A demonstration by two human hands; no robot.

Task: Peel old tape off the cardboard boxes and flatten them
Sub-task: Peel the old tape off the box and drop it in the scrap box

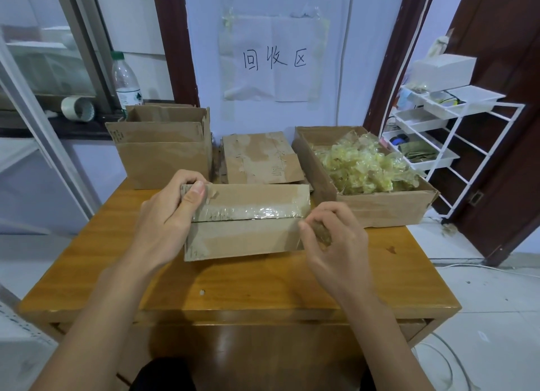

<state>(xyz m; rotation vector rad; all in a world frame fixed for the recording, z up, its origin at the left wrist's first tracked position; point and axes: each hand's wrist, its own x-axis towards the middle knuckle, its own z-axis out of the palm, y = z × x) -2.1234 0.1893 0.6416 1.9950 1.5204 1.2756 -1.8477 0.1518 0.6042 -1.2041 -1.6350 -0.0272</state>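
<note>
At the upper left of the frame I count one tape roll (78, 109) and one water bottle (126, 80) on the sill. Below them one open box (163, 151) stands on the table (233, 285). In the centre I see my left hand (166, 215) gripping the left end of one taped box (245, 224), thumb curled over its top edge. One flattened stack (260, 158) lies behind it. My right hand (336, 238) pinches a crumpled strip of tape (321, 233) at the box's right end. At the right, one tray box (380, 206) holds peeled tape scraps (365, 165).
</note>
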